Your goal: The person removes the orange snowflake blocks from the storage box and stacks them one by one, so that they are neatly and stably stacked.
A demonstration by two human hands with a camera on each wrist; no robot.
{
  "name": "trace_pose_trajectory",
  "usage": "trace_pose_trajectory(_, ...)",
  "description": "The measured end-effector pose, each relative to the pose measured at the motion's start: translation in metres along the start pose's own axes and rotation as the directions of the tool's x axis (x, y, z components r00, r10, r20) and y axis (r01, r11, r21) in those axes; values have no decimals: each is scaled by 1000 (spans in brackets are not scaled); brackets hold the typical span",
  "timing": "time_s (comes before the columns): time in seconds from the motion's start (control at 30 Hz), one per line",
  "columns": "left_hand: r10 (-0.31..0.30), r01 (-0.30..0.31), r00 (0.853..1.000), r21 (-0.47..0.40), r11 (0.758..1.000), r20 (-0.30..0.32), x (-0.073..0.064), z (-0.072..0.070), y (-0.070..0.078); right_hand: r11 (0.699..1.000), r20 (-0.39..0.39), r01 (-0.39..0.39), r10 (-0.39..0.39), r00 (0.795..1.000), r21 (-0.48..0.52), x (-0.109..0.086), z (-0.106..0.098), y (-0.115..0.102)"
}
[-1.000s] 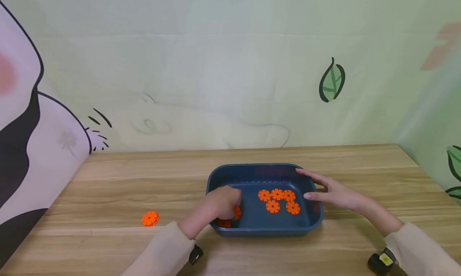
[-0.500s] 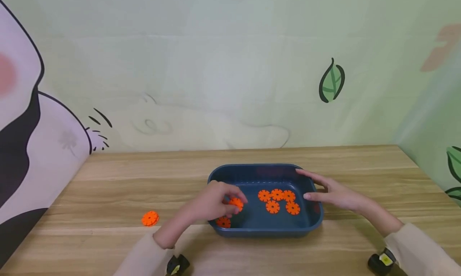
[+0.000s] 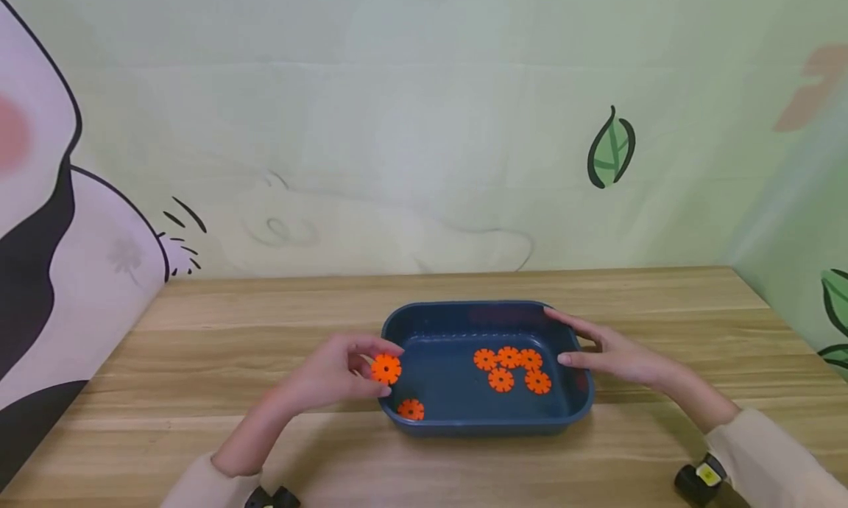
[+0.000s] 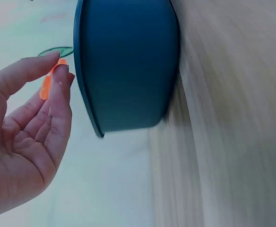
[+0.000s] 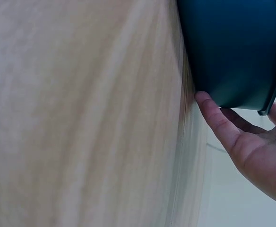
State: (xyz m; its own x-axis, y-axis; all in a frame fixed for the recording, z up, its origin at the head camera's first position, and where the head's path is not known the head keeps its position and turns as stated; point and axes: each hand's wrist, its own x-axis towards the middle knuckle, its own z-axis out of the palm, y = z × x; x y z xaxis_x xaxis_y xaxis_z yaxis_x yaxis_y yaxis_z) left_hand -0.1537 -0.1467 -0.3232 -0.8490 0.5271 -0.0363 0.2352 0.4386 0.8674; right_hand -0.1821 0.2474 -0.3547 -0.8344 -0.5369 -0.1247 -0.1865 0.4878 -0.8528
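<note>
My left hand [image 3: 338, 372] pinches an orange notched plastic disc [image 3: 386, 369] between thumb and fingers, above the left rim of a dark blue rectangular basin [image 3: 483, 425]. In the left wrist view the disc [image 4: 47, 86] appears edge-on, higher than the basin's rim and apart from it. My right hand [image 3: 623, 355] holds the basin's right wall, its thumb inside and other fingers outside. In the right wrist view, a fingertip of that hand touches the outer wall of the basin [image 5: 237, 52] near its base. Inside, one disc [image 3: 411, 409] lies at the near left corner and several discs [image 3: 501, 380] lie right of centre.
The basin stands on a wood-grain table [image 3: 218, 331]. A cloth backdrop [image 3: 424, 140] with printed drawings rises behind the table's far edge. A black wrist camera [image 3: 700, 481] sits at the right cuff.
My left hand has lifted a disc from the basin's floor and carried it left to the rim. The discs on the table at left are now hidden by that arm. My right hand stays put.
</note>
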Motion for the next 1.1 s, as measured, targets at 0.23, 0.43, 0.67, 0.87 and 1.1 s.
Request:
trace_pose_trajectory(0.23,-37,38,997,13,999,-72,-21,-15,-12,1000,5,1,-1,1000,8,3,0,3)
trace_pose_trajectory(0.43,-56,59,991,21,998,-125,-37,-28,-23,1000,2,14,-14,1000,4,2,0,3)
trace_pose_trajectory(0.67,-87,95,982,36,995,-170,-51,-41,-38,999,29,30,-31,999,14,-2,-1,4)
trace_pose_trajectory(0.87,-131,145,966,47,988,-225,-61,-49,-49,999,49,23,-25,999,38,-2,-1,4)
trace_pose_trajectory(1.1,-147,167,958,64,984,-248,-70,-57,-62,999,53,10,-12,999,45,-2,-1,4)
